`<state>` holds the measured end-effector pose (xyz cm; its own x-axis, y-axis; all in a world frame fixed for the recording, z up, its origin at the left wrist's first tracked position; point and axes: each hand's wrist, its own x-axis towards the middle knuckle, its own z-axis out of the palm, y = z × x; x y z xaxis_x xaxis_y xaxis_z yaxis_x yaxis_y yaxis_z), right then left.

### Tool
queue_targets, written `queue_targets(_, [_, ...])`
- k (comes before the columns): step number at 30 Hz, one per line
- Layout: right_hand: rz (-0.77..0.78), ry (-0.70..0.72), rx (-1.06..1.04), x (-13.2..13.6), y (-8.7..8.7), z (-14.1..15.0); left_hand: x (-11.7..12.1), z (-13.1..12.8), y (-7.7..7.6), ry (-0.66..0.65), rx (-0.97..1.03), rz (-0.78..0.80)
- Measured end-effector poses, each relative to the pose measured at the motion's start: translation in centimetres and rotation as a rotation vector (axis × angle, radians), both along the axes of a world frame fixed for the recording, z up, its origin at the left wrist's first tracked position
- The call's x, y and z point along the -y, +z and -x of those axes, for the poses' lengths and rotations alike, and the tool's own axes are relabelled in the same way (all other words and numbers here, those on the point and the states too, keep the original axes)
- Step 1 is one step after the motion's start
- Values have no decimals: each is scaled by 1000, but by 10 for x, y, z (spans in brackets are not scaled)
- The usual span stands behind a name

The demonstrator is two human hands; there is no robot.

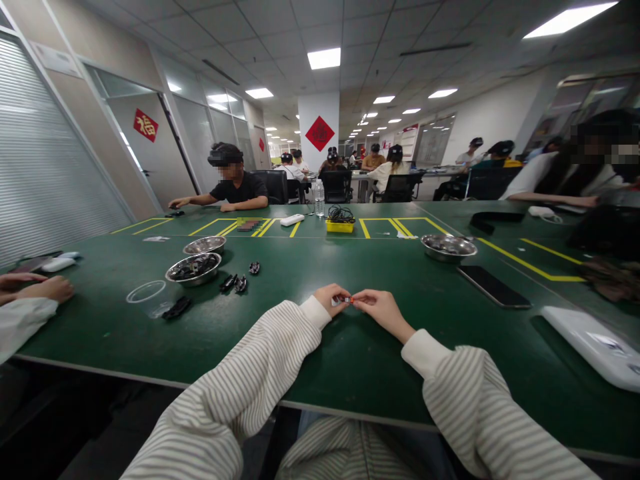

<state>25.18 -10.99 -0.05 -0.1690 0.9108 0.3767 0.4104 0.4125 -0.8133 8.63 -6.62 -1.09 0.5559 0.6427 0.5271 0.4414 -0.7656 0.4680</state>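
Striped sleeves (260,360); left hand (332,299) and right hand (376,308), fingertips pinched on small part (349,301) over green table (357,367).

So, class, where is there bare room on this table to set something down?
Bare tabletop shows between the left hand and yellow tray, and between the right hand and black phone. Crowded: the left, with steel bowls, clear cup and loose black parts.

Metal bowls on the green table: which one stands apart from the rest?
The rightmost bowl, beside the black phone. The near-left bowl and far-left bowl sit close together, left of the left hand.
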Motion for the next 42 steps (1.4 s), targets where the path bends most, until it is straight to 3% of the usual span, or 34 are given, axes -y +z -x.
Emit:
queue_targets(5, [20,-21,-28,-1,-1,0,2,1,1,9,-25,-8])
queue_targets(11, [-78,-46,170,2,5,-2,0,2,0,-7,-147,-51])
queue_targets(16, [-68,0,321,0,2,-2,-24,18,5,307,-349,-61])
queue_targets(22, [-139,22,426,0,1,-4,-73,81,12,794,-464,91])
queue_targets(24, [-148,16,442,0,2,-5,-84,101,12,892,-488,172])
queue_targets(27, [-149,-1,454,0,1,-6,-94,116,11,919,-538,230])
queue_targets(33, [-148,-2,461,-1,0,-7,-93,114,9,882,-562,207])
queue_targets(39, [-147,9,464,-1,1,-7,-86,111,9,1012,-542,281])
queue_targets(42, [-150,9,471,-1,1,-7,-78,108,9,1034,-534,203])
